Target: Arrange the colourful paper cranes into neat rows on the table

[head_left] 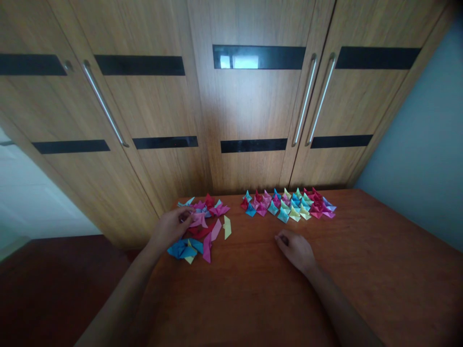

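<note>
Left hand (170, 226) at pink paper (199, 220)
Cannot tell if fingers (186, 209) pinch it; right hand (297, 250) curled closed, folded papers (283, 215) beyond its fingers.

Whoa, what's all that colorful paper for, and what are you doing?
Someone's left hand is at a loose pile of folded papers, its fingers at a pink piece. The right hand is loosely curled over the table. Just beyond it, many pointy folded papers are grouped close together. The picture doesn't show what they're for.
</note>
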`<state>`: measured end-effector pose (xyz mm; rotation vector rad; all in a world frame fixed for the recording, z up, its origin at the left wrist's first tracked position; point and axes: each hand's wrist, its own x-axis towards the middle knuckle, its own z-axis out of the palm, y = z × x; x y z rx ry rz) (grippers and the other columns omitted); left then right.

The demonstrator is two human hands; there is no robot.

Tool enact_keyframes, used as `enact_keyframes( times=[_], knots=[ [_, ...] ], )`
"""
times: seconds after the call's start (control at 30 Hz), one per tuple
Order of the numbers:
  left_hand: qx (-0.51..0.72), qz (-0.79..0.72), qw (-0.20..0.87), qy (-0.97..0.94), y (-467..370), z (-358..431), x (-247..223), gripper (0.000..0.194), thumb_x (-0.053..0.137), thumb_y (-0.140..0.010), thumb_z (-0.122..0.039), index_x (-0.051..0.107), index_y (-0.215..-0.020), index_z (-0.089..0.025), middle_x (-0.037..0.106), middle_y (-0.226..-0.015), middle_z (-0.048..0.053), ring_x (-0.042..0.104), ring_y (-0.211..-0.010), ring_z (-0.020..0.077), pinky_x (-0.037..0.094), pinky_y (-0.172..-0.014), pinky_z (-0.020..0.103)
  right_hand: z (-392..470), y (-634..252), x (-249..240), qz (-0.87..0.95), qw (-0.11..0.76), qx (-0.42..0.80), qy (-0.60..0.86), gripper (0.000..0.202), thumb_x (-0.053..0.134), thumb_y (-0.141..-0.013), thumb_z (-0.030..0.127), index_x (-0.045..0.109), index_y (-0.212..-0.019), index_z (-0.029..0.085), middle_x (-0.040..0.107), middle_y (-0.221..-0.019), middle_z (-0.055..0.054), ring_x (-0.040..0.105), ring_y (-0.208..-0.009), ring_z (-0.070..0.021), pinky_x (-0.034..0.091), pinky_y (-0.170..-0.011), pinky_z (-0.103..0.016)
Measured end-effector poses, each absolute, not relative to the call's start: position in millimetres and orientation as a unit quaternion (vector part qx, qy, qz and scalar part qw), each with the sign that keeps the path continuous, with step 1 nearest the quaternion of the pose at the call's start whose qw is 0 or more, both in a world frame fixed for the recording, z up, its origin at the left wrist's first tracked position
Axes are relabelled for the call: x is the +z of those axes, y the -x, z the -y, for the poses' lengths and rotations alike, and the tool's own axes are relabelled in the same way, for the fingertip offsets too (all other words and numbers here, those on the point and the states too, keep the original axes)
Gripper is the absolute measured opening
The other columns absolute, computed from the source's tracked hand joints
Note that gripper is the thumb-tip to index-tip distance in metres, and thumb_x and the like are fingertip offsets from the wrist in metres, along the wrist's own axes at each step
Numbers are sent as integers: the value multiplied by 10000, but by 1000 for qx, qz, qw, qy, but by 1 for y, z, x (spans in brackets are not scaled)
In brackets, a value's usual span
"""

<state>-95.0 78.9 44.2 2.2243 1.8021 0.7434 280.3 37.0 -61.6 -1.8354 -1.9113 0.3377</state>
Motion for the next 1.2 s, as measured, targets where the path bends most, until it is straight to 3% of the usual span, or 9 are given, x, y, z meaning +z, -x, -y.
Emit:
enact_keyframes(
  times=[0.23,0.43,0.7,0.8,0.93,1.07,1.2],
  knots=[
    [223,-602,37,-766,97,-89,27,354,460,-811,-328,611,-1098,-186,711,-933,52,663,-847,211,489,-741,290,-36,-281,-62,701,240,120,661,236,451,-872,349,572,-717,217,617,-685,11,543,-614,-121,299,-554,-226],
    [253,-560,160,-772,96,-90,12,359,443,-810,-268,559,-1142,-196,693,-1015,39,643,-938,181,490,-799,268,-37,-280,-62,699,233,121,665,231,459,-869,352,582,-727,218,629,-698,5,547,-626,-126,294,-548,-229],
    [82,-641,-21,-763,87,-78,25,198,459,-817,-293,635,-811,-202,660,-842,73,623,-799,216,431,-695,284,-37,-281,-62,699,231,121,666,242,451,-870,360,583,-723,222,631,-701,3,544,-621,-126,291,-541,-232],
    [32,-648,-37,-760,80,-74,26,222,483,-816,-359,647,-835,-211,667,-834,84,625,-800,241,426,-675,301,-37,-280,-61,697,231,124,668,234,456,-870,354,585,-727,221,633,-704,5,547,-622,-123,291,-542,-229],
    [-2,-645,-60,-762,72,-73,20,216,467,-824,-301,663,-875,-223,675,-881,103,630,-831,264,429,-681,325,-37,-280,-61,697,232,123,667,233,457,-870,354,576,-721,221,625,-691,11,544,-617,-122,292,-542,-225],
    [10,-649,-44,-759,70,-70,19,235,446,-838,-272,675,-840,-215,673,-867,116,628,-842,270,427,-674,327,-37,-280,-61,699,234,121,665,237,454,-875,353,586,-728,222,627,-697,6,551,-625,-123,294,-546,-224],
    [50,-669,-29,-741,76,-56,32,200,477,-840,-315,662,-828,-242,666,-882,68,623,-820,234,418,-655,287,-37,-280,-60,699,232,120,666,241,454,-878,358,592,-733,224,631,-697,4,556,-635,-125,299,-556,-221]
  ],
)
